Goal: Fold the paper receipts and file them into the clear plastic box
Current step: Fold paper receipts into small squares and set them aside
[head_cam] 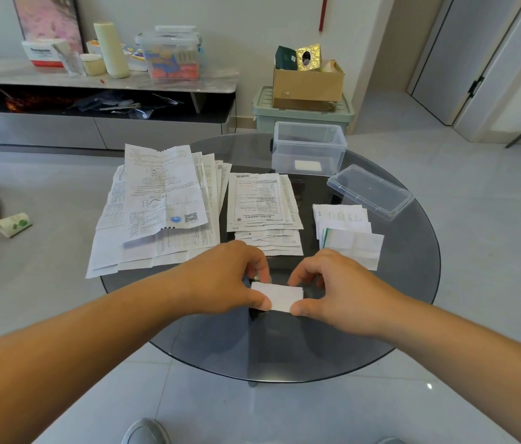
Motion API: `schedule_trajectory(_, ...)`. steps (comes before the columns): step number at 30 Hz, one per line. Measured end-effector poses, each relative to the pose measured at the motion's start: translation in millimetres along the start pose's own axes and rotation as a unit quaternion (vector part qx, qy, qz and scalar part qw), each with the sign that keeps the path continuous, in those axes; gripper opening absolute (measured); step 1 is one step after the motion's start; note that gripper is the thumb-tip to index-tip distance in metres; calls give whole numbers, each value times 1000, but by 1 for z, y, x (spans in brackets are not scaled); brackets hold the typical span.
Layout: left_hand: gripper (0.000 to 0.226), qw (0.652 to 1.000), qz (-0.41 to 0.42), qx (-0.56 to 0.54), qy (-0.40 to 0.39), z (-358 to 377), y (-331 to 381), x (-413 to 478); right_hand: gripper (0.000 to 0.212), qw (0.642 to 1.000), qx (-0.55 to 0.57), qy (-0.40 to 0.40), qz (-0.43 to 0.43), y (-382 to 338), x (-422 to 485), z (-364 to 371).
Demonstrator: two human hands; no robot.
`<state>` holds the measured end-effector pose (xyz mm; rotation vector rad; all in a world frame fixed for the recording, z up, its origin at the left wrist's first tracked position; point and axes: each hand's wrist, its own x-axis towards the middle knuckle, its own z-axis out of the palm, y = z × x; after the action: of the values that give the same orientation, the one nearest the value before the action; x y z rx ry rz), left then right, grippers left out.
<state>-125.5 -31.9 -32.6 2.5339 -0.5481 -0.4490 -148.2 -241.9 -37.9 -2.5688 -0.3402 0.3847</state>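
Two hands meet low over a round glass counter (284, 347); the left hand (233, 277) pinches the left end of a small folded receipt (280, 296) and the right hand (332, 286) pinches its right end; the slip's long axis runs 9 to 3 o'clock; the open clear plastic box (310, 144) stands well apart at about 1 o'clock, so the right hand is probably nearer to it; its lid (369, 190) lies at 2 o'clock.
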Motion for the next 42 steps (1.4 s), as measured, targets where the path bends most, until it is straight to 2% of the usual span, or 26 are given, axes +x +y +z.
schedule_trajectory(9, 27, 999, 35, 21, 30, 8, 13, 5, 18, 998, 36, 10, -48, 6, -6, 1)
schedule_trajectory(13, 25, 996, 57, -18, 71, 9, 26, 14, 16, 998, 9, 43, -50, 19, -13, -18)
schedule_trajectory(16, 21, 992, 66, -51, 90, 15, 41, 27, 18, 994, -47, 87, -36, 34, -19, -37)
schedule_trajectory(19, 20, 989, 63, -67, 117, 27, 53, 41, 15, 990, -54, 130, -5, 52, -20, -48)
schedule_trajectory(25, 25, 985, 36, -22, 168, 44, 59, 63, 16, 980, -83, 173, 54, 76, -17, -53)
schedule_trajectory(31, 27, 986, 26, -11, 164, 45, 57, 66, 31, 970, -126, 203, 43, 81, -12, -55)
schedule_trajectory(42, 30, 986, 19, -4, 166, 42, 60, 66, 27, 972, -108, 209, 28, 77, -8, -52)
